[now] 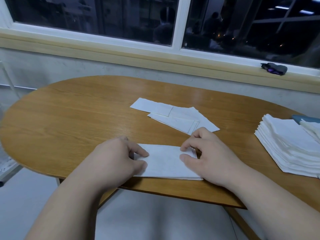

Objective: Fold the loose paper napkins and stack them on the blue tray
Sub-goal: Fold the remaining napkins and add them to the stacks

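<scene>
Fingers (187, 146) of the right hand (207, 153) are curled, pinching the napkin (164, 164) at its far right corner. The left hand (119, 156) clamps thumb and forefinger on its left end. The napkin lies flat at the near edge of the counter (78, 118). Folded napkins (173, 116) lie just beyond. A loose stack (285, 144) sits to the right, with the blue tray (301, 118) behind it.

An oval wooden table (78, 110) stands below a dark white-framed window (97, 13) in a pale wall (69, 66).
</scene>
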The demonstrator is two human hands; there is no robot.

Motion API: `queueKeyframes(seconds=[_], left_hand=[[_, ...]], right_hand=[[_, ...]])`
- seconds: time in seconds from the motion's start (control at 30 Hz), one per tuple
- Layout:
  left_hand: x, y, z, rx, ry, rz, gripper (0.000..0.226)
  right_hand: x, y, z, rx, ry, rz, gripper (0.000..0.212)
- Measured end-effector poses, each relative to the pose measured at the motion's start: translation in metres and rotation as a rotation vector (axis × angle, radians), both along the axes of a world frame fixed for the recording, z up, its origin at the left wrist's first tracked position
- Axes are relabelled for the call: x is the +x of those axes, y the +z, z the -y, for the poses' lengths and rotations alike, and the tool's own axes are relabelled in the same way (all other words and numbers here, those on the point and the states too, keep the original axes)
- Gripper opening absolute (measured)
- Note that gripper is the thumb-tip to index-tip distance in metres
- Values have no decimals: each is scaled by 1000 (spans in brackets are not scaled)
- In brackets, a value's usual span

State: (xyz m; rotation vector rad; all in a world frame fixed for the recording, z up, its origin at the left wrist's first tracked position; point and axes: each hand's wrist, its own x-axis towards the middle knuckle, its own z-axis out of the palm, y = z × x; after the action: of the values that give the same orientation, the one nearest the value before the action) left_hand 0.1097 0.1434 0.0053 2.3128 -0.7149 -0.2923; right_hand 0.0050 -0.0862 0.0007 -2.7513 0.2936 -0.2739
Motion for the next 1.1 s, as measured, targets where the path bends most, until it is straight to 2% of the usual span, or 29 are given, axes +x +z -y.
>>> queueKeyframes(seconds=[0.13, 0.3, 0.43, 0.63, 0.77, 0.93, 1.0, 1.1], left_hand=[[2, -3, 0, -7, -1, -9, 15], [4, -6, -1, -27, -8, -45, 16], [5, -8, -2, -14, -21, -45, 19], [6, -4, -3, -19, -38, -9, 20], [5, -2, -3, -11, -45, 3, 19], [4, -4, -2, -80, -13, 24, 13], [6, -4, -1, -141, 46, 47, 22], [8, -3, -1, -183, 146, 122, 53]], right_hand=[[29, 15, -1, 61, -9, 66, 6], [98, 24, 11, -26, -81, 93, 8], [137, 17, 25, -107, -132, -1, 26], [153, 10, 27, -194, -117, -7, 17], [156, 10, 28, -303, -113, 11, 23], [152, 23, 27, -262, -119, 123, 20], [145, 35, 23, -239, -97, 183, 18], [122, 54, 13, -162, -49, 218, 15]])
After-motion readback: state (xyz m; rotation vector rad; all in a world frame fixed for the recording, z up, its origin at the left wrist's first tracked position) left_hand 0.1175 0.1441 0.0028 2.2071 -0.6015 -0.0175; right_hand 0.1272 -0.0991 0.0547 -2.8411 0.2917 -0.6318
